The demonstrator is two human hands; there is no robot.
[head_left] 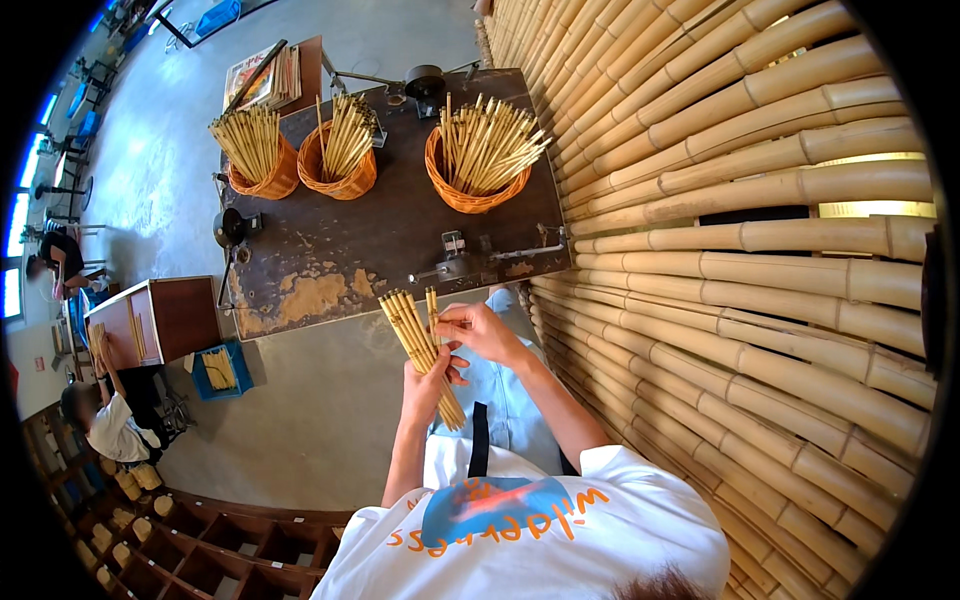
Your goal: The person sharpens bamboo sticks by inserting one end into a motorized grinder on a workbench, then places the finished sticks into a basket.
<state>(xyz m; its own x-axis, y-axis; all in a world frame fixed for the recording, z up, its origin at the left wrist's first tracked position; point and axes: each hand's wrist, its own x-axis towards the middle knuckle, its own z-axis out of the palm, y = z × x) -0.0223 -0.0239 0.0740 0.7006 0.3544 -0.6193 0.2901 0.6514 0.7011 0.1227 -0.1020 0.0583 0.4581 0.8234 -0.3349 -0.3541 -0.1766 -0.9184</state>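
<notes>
My left hand (428, 385) grips a bundle of thin yellow bamboo sticks (406, 325), held at a slant in front of my body. My right hand (472, 330) is closed on a short part of one or two sticks (432, 298) at the right side of that bundle, just above my left hand. Beyond my hands stands a worn dark table (320, 245) with three orange wicker baskets (262, 180) (337, 180) (478, 200), each packed with similar sticks standing at angles.
Metal fixtures (450, 265) sit on the table's edges. A bamboo-slat wall (760, 310) runs along my right. At left, a co-worker (115, 430) reaches toward a wooden cabinet (170, 320) beside a blue crate (220, 370); another person (60, 255) is farther back. Wooden cubbies (220, 535) are behind left.
</notes>
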